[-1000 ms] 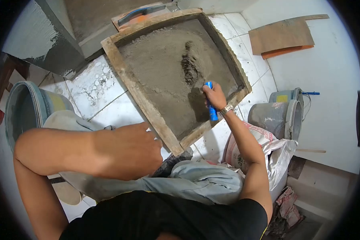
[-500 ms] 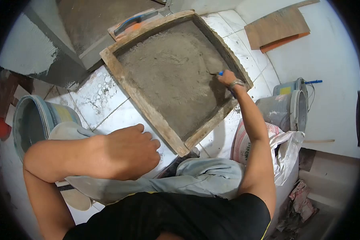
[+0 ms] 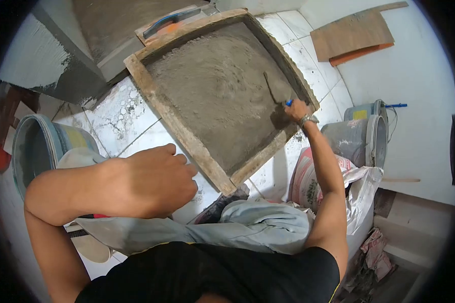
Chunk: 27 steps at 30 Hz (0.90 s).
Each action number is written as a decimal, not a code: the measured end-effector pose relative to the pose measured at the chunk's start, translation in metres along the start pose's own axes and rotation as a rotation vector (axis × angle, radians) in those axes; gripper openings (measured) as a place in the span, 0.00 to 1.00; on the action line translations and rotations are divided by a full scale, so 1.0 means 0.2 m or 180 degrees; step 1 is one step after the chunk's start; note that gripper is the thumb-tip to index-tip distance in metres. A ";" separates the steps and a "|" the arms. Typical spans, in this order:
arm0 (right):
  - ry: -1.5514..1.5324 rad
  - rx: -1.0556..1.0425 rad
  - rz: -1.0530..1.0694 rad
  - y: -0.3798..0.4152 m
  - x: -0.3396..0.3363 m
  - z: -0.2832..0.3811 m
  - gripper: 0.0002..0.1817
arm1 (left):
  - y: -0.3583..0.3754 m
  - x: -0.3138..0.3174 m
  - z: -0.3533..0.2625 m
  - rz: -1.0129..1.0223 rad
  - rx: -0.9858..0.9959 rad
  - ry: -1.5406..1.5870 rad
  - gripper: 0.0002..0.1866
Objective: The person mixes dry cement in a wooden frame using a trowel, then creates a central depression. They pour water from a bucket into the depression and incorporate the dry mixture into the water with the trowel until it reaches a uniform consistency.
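Note:
My right hand (image 3: 299, 109) is closed around the blue handle of a trowel (image 3: 288, 103). Its blade lies in grey dry mortar mix (image 3: 212, 86), near the right side of a shallow wooden mixing box (image 3: 177, 129). A ridge of mix stands along the blade's edge. Over my bent leg, left of the box's near corner, my left hand (image 3: 159, 178) is curled in a loose fist. No object shows in it, though its palm side is hidden.
Buckets stand on the left (image 3: 35, 146) and right (image 3: 351, 139). A printed sack (image 3: 308, 179) sits beside my right forearm. Behind the box lies a float with a blue handle (image 3: 169, 22). A wooden board (image 3: 354, 35) leans at the wall above the white tiles (image 3: 136, 136).
My right hand has drawn the trowel slightly right and toward me, and its blade has turned on edge in the mix. My left hand has shifted slightly left and up.

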State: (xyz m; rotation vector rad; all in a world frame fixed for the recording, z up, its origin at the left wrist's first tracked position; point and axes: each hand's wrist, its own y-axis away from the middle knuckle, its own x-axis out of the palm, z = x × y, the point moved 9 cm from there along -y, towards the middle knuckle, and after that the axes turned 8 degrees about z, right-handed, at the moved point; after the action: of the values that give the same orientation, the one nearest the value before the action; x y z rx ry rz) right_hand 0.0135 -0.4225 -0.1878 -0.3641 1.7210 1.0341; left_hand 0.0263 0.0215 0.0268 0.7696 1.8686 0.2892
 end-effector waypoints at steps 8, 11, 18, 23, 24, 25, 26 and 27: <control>-0.2570 -0.0252 0.1476 0.13 0.35 0.60 0.16 | -0.07 -0.01 -0.07 0.0046 0.0261 -0.0111 0.10; -0.3114 -0.0423 0.1691 0.15 0.28 0.61 0.14 | -0.06 0.00 -0.04 -0.0202 0.0324 0.0005 0.10; -0.0190 -0.1507 -0.0605 0.37 -0.30 0.69 0.16 | -0.04 0.02 0.01 -0.0083 0.0163 0.0090 0.09; -0.0414 -0.1341 -0.1179 0.42 -0.46 0.64 0.17 | 0.00 -0.01 -0.02 -0.0317 0.0456 0.0378 0.07; -0.0398 -0.1338 -0.1160 0.39 -0.40 0.61 0.17 | 0.01 0.01 -0.02 -0.0327 0.0470 0.0395 0.07; -0.1392 -0.0901 -0.0554 0.31 -0.27 0.49 0.15 | 0.02 0.01 -0.03 -0.0405 0.0474 0.0451 0.07; -0.2370 -0.0424 0.0054 0.26 -0.12 0.39 0.13 | 0.03 0.01 -0.03 -0.0479 0.0481 0.0496 0.07; -0.2715 -0.0269 0.0353 0.28 -0.03 0.38 0.11 | 0.04 0.01 -0.04 -0.0481 0.0512 0.0495 0.07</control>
State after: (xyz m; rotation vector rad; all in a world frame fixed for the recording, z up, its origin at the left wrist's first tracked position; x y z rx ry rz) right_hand 0.0260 -0.3321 -0.1640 0.1262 0.9356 1.1232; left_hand 0.0223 0.0295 0.0331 0.7253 2.1044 0.1059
